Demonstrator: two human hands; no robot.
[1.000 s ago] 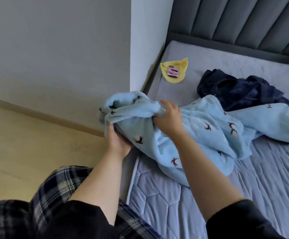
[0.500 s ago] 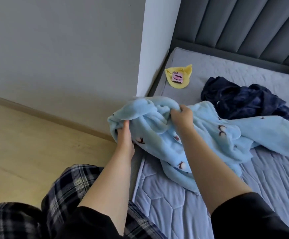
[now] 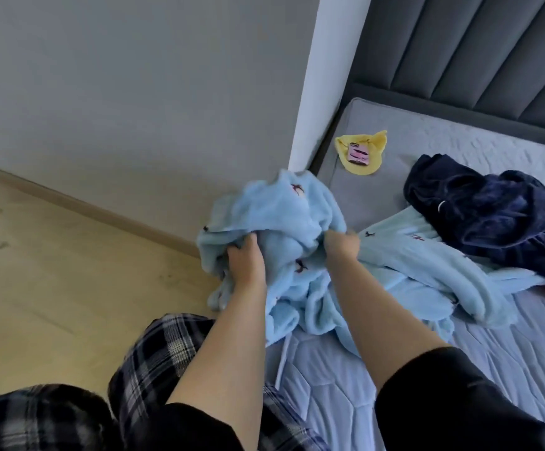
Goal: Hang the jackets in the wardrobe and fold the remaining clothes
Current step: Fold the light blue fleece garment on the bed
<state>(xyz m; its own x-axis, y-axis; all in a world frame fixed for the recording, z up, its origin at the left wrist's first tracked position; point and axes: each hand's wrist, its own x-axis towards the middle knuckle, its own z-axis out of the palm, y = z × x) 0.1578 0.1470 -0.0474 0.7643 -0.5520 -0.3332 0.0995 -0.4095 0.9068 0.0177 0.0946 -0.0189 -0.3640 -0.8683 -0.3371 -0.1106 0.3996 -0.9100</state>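
**Both hands gripping a fleece garment at the bed's left edge**

Left hand and right hand each clutch bunched folds of the light-blue fleece garment, raised over the mattress edge; its remainder trails right, touching a navy garment.

A grey quilted bed fills the lower right, with a dark padded headboard behind it. A small pink item lies on a yellow cloth near the bed's corner. A grey wall meets the wooden floor.
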